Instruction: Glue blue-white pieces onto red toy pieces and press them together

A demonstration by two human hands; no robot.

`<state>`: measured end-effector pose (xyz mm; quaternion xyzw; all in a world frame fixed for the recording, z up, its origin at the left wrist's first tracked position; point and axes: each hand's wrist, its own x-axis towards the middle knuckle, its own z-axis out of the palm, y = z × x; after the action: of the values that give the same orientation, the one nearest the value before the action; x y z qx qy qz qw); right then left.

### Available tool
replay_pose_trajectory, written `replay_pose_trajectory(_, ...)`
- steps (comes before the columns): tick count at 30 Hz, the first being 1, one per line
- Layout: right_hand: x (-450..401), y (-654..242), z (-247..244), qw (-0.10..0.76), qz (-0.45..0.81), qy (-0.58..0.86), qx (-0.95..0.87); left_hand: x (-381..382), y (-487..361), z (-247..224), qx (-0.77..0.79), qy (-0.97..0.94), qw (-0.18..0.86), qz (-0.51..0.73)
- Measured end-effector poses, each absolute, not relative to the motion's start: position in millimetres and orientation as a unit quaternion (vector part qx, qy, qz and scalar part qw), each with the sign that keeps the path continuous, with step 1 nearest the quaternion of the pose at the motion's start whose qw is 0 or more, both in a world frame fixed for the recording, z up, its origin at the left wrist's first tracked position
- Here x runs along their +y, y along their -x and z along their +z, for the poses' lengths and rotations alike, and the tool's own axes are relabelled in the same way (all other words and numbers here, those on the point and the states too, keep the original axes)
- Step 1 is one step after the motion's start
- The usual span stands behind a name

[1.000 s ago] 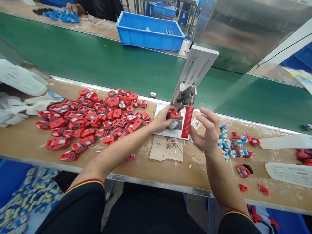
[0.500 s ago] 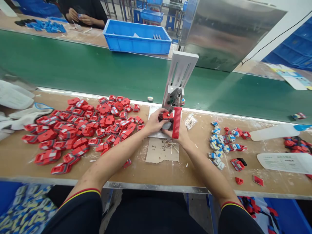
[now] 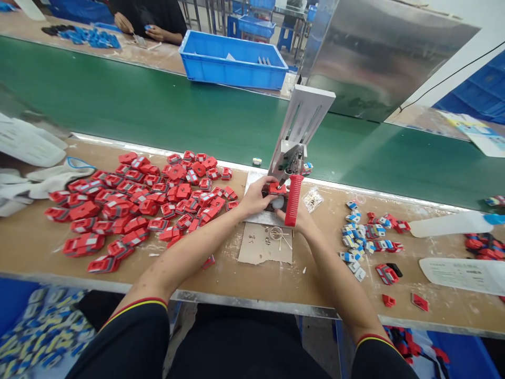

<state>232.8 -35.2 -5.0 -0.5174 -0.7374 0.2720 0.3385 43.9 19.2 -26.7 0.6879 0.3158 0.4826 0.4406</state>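
Observation:
A red plastic toy-vehicle part [image 3: 277,188] sits under the tip of a metal toggle clamp press [image 3: 291,160]. My left hand [image 3: 256,198] grips this part from the left, fingers curled around its side. A round greyish piece [image 3: 278,202] shows just below it. My right hand [image 3: 303,218] is at the right of the press, behind its red handle [image 3: 294,201]. The handle hides most of the right fingers, so whether they hold the handle or the part does not show. Under both hands lies the metal base plate [image 3: 252,181].
Many red toy-vehicle parts [image 3: 130,197] are heaped on the left. Small white-and-blue pieces [image 3: 353,234] lie right, beside plastic bottles [image 3: 445,226]. A cardboard piece [image 3: 252,252] lies in front. Beyond runs a green belt [image 3: 221,123], with a blue crate [image 3: 234,60] and a co-worker's hands [image 3: 155,32].
The whole view has shifted slightly, so the bench appears further right. Both hands stay at the press, and the red part remains under its tip.

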Motion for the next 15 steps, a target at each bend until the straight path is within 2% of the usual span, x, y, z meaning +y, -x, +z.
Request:
replay_pose_trajectory(7, -24, -240, -2, 0.347, 0.321, 0.472, -0.744, 19, -45, -29, 0.331, -0.689, 0.425, 0.484)
replay_pose_trajectory(12, -20, -251, 1, 0.322, 0.343, 0.502, -0.726, 17, -43, -21, 0.333, -0.695, 0.427, 0.473)
replay_pose_trajectory(15, -27, -258, 12, 0.359, 0.317, 0.508, -0.716, 14, -42, -18, 0.331, -0.699, 0.433, 0.462)
